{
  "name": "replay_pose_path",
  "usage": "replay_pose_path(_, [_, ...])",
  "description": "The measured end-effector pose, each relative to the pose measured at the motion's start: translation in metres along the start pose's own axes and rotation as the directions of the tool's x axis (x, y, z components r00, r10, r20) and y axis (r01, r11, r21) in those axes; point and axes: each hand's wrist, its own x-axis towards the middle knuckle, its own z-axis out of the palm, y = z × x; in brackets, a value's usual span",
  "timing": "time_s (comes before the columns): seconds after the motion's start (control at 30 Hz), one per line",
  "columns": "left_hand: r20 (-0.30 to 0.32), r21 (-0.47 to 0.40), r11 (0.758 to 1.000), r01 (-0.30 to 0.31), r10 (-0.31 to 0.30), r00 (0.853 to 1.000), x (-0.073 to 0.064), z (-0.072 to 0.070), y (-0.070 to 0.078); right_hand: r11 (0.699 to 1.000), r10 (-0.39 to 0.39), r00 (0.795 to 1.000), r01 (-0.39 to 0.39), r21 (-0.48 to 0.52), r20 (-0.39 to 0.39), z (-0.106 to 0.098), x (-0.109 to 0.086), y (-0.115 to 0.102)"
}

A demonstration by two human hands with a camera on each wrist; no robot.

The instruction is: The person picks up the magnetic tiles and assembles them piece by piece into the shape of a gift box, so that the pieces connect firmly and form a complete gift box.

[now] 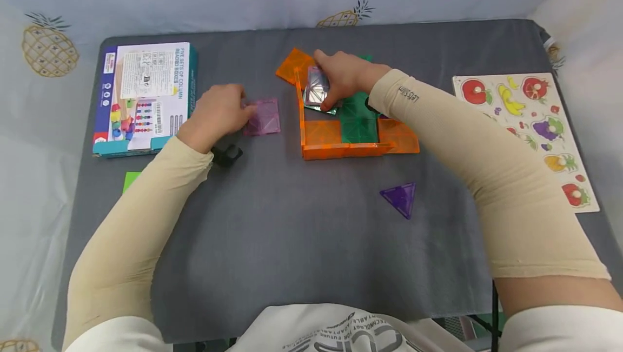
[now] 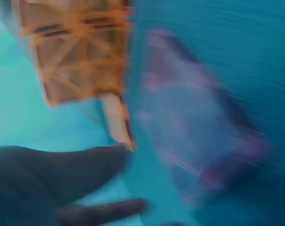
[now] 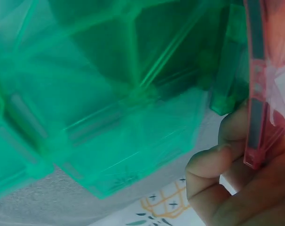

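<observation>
The right hand's (image 1: 351, 75) fingers pinch a pink tile (image 1: 317, 85) – its edge sits right between them, by the orange frame (image 1: 340, 151) and green tiles (image 1: 359, 120). The left hand's (image 1: 219, 111) fingers are apart, holding nothing – a lilac tile (image 1: 269, 117) lies just beside them. Nearer the person lies a purple triangle (image 1: 401, 199).

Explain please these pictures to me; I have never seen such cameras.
There is no machine, only a person's two bare hands. The wide picture comes from a camera worn on the head, the close ones from each wrist; the left one is blurred. On the grey table lie a box, an orange frame with green tiles, a purple triangle and a fruit board. The right hand pinches a pink tile; the left hand is at a purplish tile, and I cannot tell whether it touches.
</observation>
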Motion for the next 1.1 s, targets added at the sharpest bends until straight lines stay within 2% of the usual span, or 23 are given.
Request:
replay_pose_path(0.07, [-0.031, 0.03, 0.993, -0.113, 0.114, 0.993, 0.019, -0.008, 0.015, 1.0, -0.017, 1.0, 0.017, -0.017, 0.008, 0.003, -0.002, -0.003])
replay_pose_path(0.1, [-0.029, 0.053, 0.981, -0.186, 0.188, 0.982, 0.031, -0.011, 0.022, 0.999, -0.028, 1.0, 0.028, -0.029, 0.009, 0.004, -0.003, -0.004])
replay_pose_path(0.13, [-0.013, 0.077, 0.962, -0.263, 0.264, 0.964, 0.045, -0.013, 0.029, 0.998, -0.041, 0.999, 0.041, -0.038, 0.008, 0.005, -0.004, -0.004])
replay_pose_path(0.23, [0.129, 0.138, 0.897, -0.419, 0.403, 0.906, 0.082, -0.015, 0.043, 0.995, -0.088, 0.996, 0.088, -0.048, 0.005, 0.008, -0.01, -0.004])
replay_pose_path(0.3, [0.23, 0.169, 0.857, -0.487, 0.446, 0.865, 0.098, -0.014, 0.046, 0.992, -0.118, 0.993, 0.119, -0.036, 0.008, 0.008, -0.014, -0.002])
replay_pose_path(0.33, [0.266, 0.177, 0.846, -0.503, 0.451, 0.852, 0.102, -0.013, 0.047, 0.992, -0.125, 0.992, 0.125, -0.021, 0.018, 0.007, -0.016, -0.001])
replay_pose_path(0.37, [0.29, 0.188, 0.84, -0.509, 0.448, 0.846, 0.106, -0.013, 0.047, 0.992, -0.13, 0.991, 0.13, -0.006, 0.029, 0.006, -0.018, 0.002])
replay_pose_path(0.4, [0.288, 0.202, 0.825, -0.528, 0.465, 0.837, 0.108, -0.012, 0.046, 0.991, -0.133, 0.99, 0.132, 0.011, 0.041, 0.005, -0.019, 0.005])
replay_pose_path(0.47, [0.256, 0.217, 0.796, -0.565, 0.512, 0.82, 0.112, -0.01, 0.043, 0.991, -0.127, 0.99, 0.124, 0.047, 0.065, 0.002, -0.023, 0.012])
replay_pose_path(0.57, [0.195, 0.272, 0.74, -0.616, 0.584, 0.788, 0.118, -0.006, 0.039, 0.99, -0.126, 0.988, 0.12, 0.07, 0.094, 0.001, -0.024, 0.018])
replay_pose_path(0.63, [0.182, 0.335, 0.692, -0.64, 0.619, 0.764, 0.121, -0.006, 0.036, 0.99, -0.134, 0.984, 0.127, 0.065, 0.116, 0.001, -0.023, 0.016])
replay_pose_path(0.8, [0.249, 0.513, 0.518, -0.685, 0.673, 0.696, 0.127, -0.01, 0.031, 0.994, -0.11, 0.972, 0.113, -0.003, 0.207, -0.001, -0.017, 0.006])
replay_pose_path(0.87, [0.263, 0.548, 0.465, -0.695, 0.693, 0.671, 0.13, -0.011, 0.03, 0.995, -0.091, 0.97, 0.098, -0.022, 0.224, -0.003, -0.017, 0.005])
replay_pose_path(0.9, [0.258, 0.554, 0.454, -0.697, 0.703, 0.663, 0.132, -0.012, 0.029, 0.995, -0.085, 0.971, 0.093, -0.022, 0.224, -0.004, -0.018, 0.005])
replay_pose_path(0.93, [0.246, 0.555, 0.456, -0.695, 0.709, 0.661, 0.132, -0.013, 0.027, 0.996, -0.086, 0.973, 0.092, -0.016, 0.214, -0.005, -0.018, 0.006])
replay_pose_path(0.97, [0.229, 0.555, 0.462, -0.692, 0.714, 0.661, 0.133, -0.013, 0.026, 0.996, -0.084, 0.976, 0.088, -0.011, 0.201, -0.006, -0.02, 0.007])
replay_pose_path(1.0, [0.213, 0.547, 0.479, -0.686, 0.713, 0.668, 0.133, -0.014, 0.025, 0.996, -0.083, 0.98, 0.085, -0.003, 0.183, -0.007, -0.022, 0.009])
replay_pose_path(1.03, [0.194, 0.527, 0.507, -0.681, 0.709, 0.678, 0.134, -0.015, 0.024, 0.997, -0.078, 0.984, 0.078, 0.007, 0.163, -0.008, -0.025, 0.011])
replay_pose_path(1.1, [0.162, 0.448, 0.592, -0.67, 0.683, 0.712, 0.136, -0.017, 0.024, 0.998, -0.066, 0.991, 0.064, 0.027, 0.118, -0.011, -0.032, 0.016])
